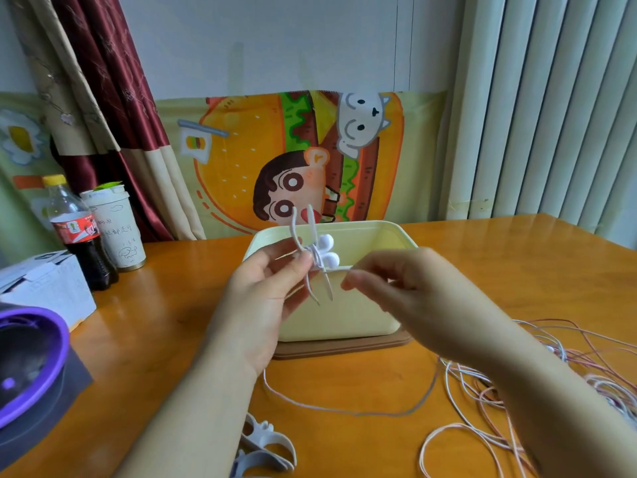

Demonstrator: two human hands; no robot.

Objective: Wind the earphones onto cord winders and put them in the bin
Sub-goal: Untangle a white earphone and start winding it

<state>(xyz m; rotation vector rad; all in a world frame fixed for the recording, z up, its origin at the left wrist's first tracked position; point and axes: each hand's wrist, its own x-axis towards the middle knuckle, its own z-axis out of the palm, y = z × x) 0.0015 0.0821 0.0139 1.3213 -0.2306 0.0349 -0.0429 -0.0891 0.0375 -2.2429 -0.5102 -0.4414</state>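
1. A glossy orange-brown table [165,326] meets a far wall hung with a cartoon burger cloth [241,150]. A red curtain [113,98] hangs far left and pale blinds [551,115] far right.
2. A cola bottle [82,236] and a cup [117,229] stand far left. Loose cords [482,391] tangle at the right, and spare winders [265,446] lie at the near edge.
3. The yellow bin [344,322] sits mid-table.
4. The left hand [262,298] pinches the winder [312,257] by its middle, in the air over the bin's near wall. Its long axis stands nearly upright, prongs up and down, with the earbuds [327,251] pointing right.
5. The right hand [406,288] pinches the cord [337,269] just right of the winder.
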